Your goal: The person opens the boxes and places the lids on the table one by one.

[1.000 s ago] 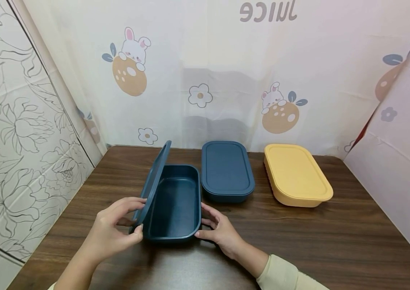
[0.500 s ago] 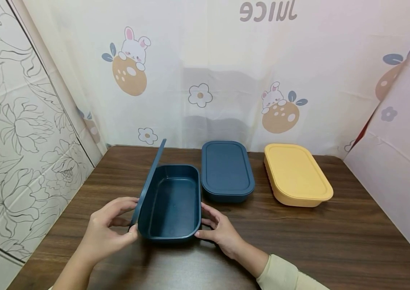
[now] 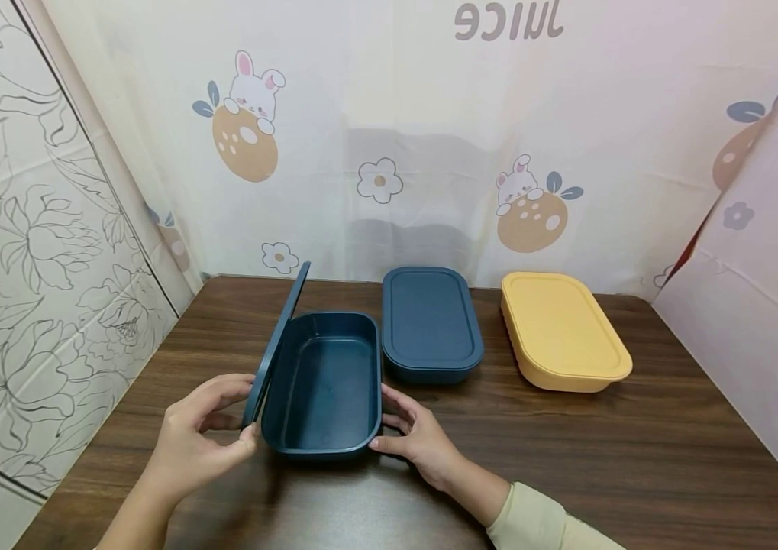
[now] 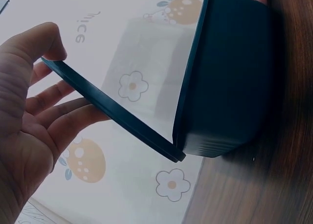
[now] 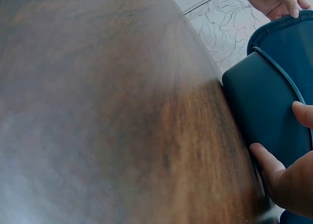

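A dark blue lunch box [image 3: 323, 397] stands on the table with its top uncovered and nothing inside. Its matching lid [image 3: 273, 347] leans steeply outward along the left side. My left hand [image 3: 199, 435] pinches the lid near its front end. In the left wrist view, the thumb lies on one face of the lid [image 4: 115, 111] and the fingers on the other; the lid's far end meets the box rim. My right hand [image 3: 423, 447] grips the near right corner of the box, thumb on the front wall, fingers along the right side.
Just right of the uncovered box sits a second dark blue box [image 3: 431, 321] with its lid on. Farther right stands a lidded yellow box [image 3: 563, 328]. All rest on a dark wooden table [image 3: 567, 451], with a printed curtain [image 3: 430, 99] behind.
My left hand has shifted slightly left, and the lid has swung from over the box opening to outside its left rim. The right hand and the box stay put.
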Demonstrator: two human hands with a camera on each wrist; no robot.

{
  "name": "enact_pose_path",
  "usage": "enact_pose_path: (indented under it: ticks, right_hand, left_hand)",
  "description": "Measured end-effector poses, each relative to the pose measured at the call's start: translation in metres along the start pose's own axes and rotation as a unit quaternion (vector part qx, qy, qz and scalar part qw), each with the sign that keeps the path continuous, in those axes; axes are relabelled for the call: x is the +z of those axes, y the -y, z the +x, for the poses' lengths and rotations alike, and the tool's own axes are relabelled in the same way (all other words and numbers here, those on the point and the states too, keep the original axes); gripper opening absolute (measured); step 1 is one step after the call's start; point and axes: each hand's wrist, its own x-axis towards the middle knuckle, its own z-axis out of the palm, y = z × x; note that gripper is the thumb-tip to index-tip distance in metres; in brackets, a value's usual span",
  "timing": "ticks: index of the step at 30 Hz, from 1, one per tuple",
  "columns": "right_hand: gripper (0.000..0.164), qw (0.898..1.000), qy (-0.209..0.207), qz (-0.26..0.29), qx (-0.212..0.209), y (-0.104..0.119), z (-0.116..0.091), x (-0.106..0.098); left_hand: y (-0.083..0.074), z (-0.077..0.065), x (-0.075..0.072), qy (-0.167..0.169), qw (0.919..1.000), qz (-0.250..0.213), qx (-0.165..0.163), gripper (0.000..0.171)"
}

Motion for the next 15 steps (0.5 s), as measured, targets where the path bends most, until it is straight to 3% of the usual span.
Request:
enact_pose_path:
  ticks: [9, 15]
  right_hand:
    - [0.088, 1.000, 0.019, -0.018, 0.006, 0.0021, -0.0010, -0.0015]
    - [0.084, 0.999, 0.027, 0.016, 0.015, 0.0034, -0.0013, -0.0014]
  left_hand:
    - [0.0012, -0.0008, -0.0004, -0.006, 0.9999, -0.011, 0.003, 0.054]
    - [0.0035, -0.0034, 0.0004, -0.010, 0.9997, -0.021, 0.007, 0.054]
